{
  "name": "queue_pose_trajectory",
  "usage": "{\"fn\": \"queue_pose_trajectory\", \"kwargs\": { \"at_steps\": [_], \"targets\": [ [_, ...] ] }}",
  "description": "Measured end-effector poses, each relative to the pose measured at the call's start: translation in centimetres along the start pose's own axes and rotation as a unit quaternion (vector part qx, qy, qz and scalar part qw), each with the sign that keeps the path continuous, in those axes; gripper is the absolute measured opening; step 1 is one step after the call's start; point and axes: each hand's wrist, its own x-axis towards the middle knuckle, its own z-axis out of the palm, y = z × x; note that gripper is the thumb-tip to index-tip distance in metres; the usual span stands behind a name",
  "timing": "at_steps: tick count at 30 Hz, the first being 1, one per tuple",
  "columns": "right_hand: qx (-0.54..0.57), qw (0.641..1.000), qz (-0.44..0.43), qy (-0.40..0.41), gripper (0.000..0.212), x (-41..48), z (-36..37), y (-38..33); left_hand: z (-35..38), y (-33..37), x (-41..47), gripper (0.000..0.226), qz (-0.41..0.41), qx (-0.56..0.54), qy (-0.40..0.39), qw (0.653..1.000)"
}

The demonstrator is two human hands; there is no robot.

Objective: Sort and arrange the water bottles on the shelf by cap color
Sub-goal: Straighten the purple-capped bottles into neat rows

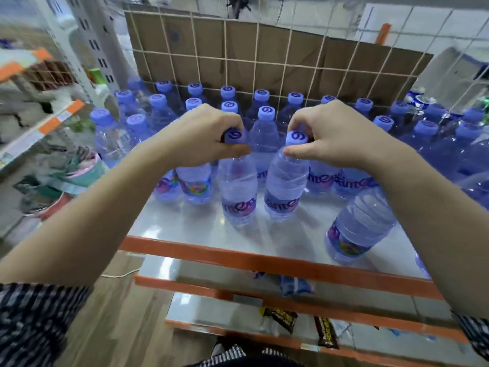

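White shelf with orange front edge (238, 256). Near that edge, at mid-width, are two clear plastic blue-capped bottles. The left hand (201, 133) pinches the cap of the left bottle (238, 192); the right hand (330, 133) pinches that of the right bottle (284, 186). Behind, rows of blue-capped bottles (264, 112) reach the wire-grid back (264, 64).

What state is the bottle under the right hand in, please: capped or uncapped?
Capped: a blue cap sits on the neck of the bottle, and the right hand pinches it between thumb and fingers.
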Motion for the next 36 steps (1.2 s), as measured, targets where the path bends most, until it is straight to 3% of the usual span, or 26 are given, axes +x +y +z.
{"fn": "queue_pose_trajectory", "kwargs": {
  "at_steps": [7,13,27,36],
  "targets": [
    [0.008,1.0,-0.005,0.001,0.026,4.2,2.1,-2.3,-2.0,-4.3,1.4,0.041,0.036,0.007,-0.035,0.999],
    [0.008,0.999,0.042,-0.02,0.022,5.0,3.0,-2.2,-0.5,-5.5,2.5,0.043,0.059,0.022,-0.073,0.995],
    [-0.06,0.994,0.08,-0.054,0.048,5.1,3.1,-2.6,0.5,-5.8,3.7,0.04,0.082,-0.007,-0.053,0.995],
    [-0.055,0.994,0.082,-0.046,0.043,4.9,3.1,-2.8,1.4,-5.8,3.1,0.049,0.039,0.044,-0.007,0.998]
  ]
}}
